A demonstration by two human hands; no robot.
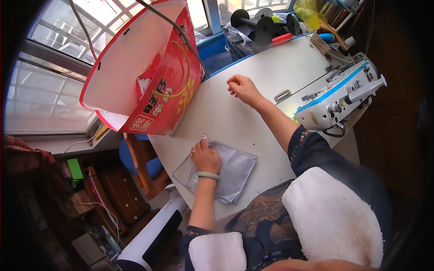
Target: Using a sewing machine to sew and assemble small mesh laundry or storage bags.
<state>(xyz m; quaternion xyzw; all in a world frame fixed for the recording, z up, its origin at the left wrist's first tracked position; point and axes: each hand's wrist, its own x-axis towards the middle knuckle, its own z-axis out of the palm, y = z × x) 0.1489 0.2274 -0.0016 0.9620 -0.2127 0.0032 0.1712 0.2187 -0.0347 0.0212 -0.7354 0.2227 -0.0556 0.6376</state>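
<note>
My left hand (205,156) lies on a small pile of silvery-grey mesh cloths (234,169) near the front-left edge of the white sewing table (230,125). Its fingertips are at the pile's far edge, and whether they grip a cloth cannot be told. One cloth sticks out to the left of the others. Over the middle of the table is my right hand (242,88), its fingers curled and nothing visible in them. To its right stands a white and blue sewing machine (325,101) with a lit lamp near its needle area, which is hidden.
A large red and white bag (169,84) stands open at the table's left, by the window. Behind the table, a blue bin (217,61) holds black spools (264,30) and plastic bags. A wooden chair (142,162) is at the left, near a white cylindrical appliance (152,233).
</note>
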